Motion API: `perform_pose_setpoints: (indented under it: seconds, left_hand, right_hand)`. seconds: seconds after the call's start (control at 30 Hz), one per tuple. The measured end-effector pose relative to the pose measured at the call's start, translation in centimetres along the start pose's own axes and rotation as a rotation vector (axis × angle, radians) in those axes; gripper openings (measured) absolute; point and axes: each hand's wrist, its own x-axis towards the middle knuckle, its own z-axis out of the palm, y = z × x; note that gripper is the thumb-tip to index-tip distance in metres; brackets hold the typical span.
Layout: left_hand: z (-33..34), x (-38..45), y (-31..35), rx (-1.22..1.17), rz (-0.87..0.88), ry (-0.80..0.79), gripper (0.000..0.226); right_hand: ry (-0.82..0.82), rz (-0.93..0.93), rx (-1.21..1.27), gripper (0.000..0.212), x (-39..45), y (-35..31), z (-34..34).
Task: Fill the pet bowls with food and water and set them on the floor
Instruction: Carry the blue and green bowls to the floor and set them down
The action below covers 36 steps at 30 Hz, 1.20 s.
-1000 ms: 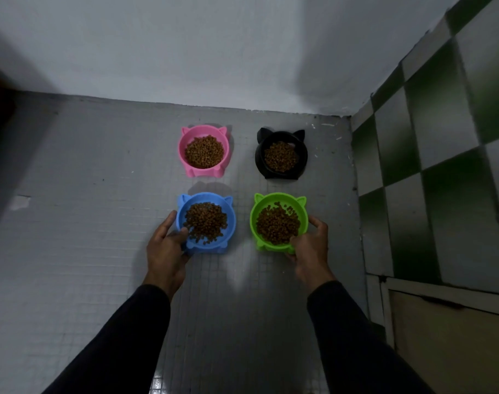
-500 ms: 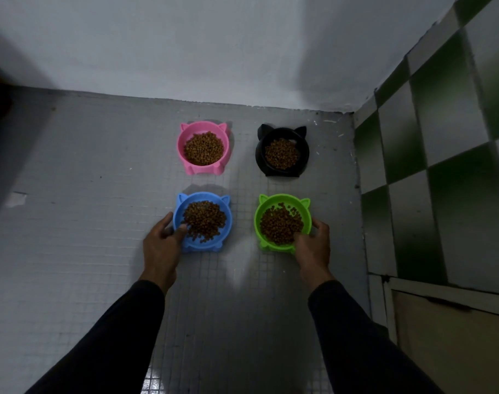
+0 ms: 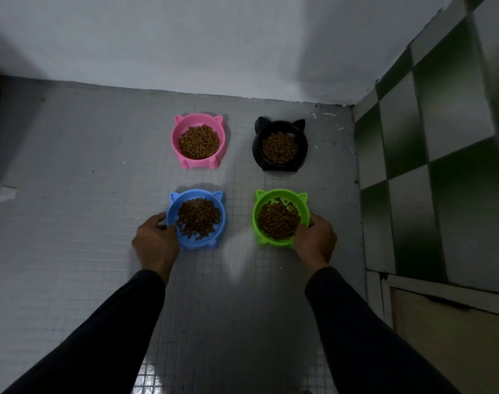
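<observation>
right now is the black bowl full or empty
Partly full: the black bowl holds a mound of brown kibble covering its bottom, with dark inner wall showing above it. It sits upright on the tiled floor, untouched by either hand.

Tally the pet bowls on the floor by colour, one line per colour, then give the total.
Pink bowl: 1
Black bowl: 1
Blue bowl: 1
Green bowl: 1
Total: 4 bowls, all holding dry food.
</observation>
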Motion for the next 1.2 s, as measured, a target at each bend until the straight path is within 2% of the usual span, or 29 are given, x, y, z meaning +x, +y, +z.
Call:
perform_pose_setpoints:
  seconds: [0.77,0.93,1.03,1.13,1.2]
  left_hand:
    - [-0.5,-0.1,1.1,0.045,-0.057,-0.042,0.028]
    - [-1.0,-0.5,1.3,0.103,-0.029,-0.062,0.038]
    - [-1.4,-1.0,2.0,0.198,-0.004,-0.110,0.053]
    - [-2.0,-2.3,3.0,0.269,0.046,-0.206,0.046]
    - [-2.6,-3.4,3.5,0.319,0.044,-0.277,0.046]
  right_hand:
    - [-0.014,0.038,-0.035,0.025,-0.1,0.3,-0.3]
    - [-0.054,0.022,-0.062,0.021,-0.3,0.4,-0.5]
    - [-0.095,0.008,-0.103,0.034,-1.0,0.2,-0.4]
    - [-0.160,0.010,-0.150,0.065,-2.5,0.0,-0.5]
    - [-0.217,0.010,-0.167,0.077,-3.6,0.0,-1.1]
